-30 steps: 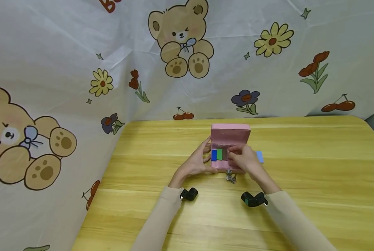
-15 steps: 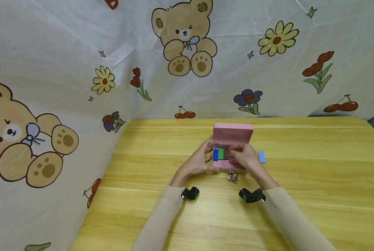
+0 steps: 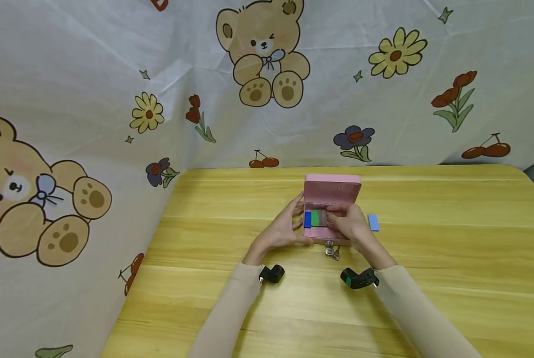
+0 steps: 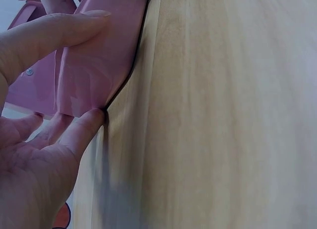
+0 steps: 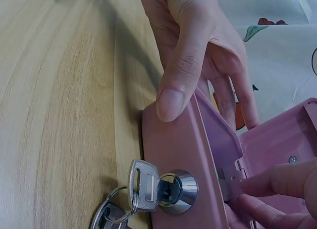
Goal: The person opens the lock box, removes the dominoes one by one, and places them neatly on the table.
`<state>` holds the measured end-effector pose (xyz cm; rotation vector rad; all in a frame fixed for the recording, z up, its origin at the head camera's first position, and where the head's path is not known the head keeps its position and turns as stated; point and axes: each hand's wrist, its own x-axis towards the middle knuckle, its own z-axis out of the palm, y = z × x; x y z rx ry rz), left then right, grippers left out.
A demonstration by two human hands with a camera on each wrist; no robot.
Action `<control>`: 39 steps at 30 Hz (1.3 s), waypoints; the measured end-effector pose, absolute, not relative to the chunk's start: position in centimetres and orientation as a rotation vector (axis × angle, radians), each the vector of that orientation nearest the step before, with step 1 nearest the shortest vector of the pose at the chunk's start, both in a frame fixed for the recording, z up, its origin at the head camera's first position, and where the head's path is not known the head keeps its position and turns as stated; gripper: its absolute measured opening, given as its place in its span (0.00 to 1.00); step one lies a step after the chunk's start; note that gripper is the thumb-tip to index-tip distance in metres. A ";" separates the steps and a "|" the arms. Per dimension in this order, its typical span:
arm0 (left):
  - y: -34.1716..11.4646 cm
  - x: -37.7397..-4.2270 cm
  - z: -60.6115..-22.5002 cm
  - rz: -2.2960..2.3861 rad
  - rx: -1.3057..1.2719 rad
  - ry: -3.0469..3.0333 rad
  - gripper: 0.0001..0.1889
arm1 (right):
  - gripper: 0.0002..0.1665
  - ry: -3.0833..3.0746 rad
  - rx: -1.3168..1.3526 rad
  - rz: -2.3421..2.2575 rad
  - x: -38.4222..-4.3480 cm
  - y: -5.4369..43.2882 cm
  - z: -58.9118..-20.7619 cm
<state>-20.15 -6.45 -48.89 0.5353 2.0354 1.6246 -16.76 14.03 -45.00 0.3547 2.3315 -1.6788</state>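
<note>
A small pink metal lockbox (image 3: 331,192) stands with its lid raised. My left hand (image 3: 281,229) holds its left end, thumb (image 4: 74,30) on the front wall and fingers at the side. Inside, a blue block (image 3: 308,220), a green block (image 3: 315,219) and a brownish block (image 3: 323,218) stand side by side on the left. My right hand (image 3: 351,223) reaches into the right half, thumb and fingers curled together at the brownish block, seemingly pinching it. The fingers partly hide the contact. A key (image 5: 145,184) sits in the front lock (image 5: 185,192).
A light blue flat piece (image 3: 373,222) lies on the wooden table (image 3: 450,248), just right of the box. A second key hangs on a ring (image 5: 116,204) from the lock. Behind the table hangs a printed cloth (image 3: 172,59) with bears and flowers.
The right hand's fingers shift slightly inside the box, and the brownish block now looks lighter at its right edge. The left hand keeps its hold. The whole head view has shifted a little.
</note>
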 end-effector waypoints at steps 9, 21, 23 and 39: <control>-6.4 -20.3 -49.0 1.617 0.550 2.034 0.71 | 0.21 2.389 0.281 -1.645 -16.9 13.8 -45.4; -6.3 -20.2 -48.9 1.621 0.548 2.021 0.70 | 0.18 2.538 0.259 -1.558 -17.4 13.4 -46.3; -6.3 -20.2 -48.9 1.621 0.545 2.022 0.70 | 0.17 2.577 0.236 -1.533 -17.4 13.3 -46.4; -6.5 -20.2 -49.1 1.614 0.536 2.035 0.70 | 0.15 2.510 0.194 -1.604 -17.0 13.8 -45.5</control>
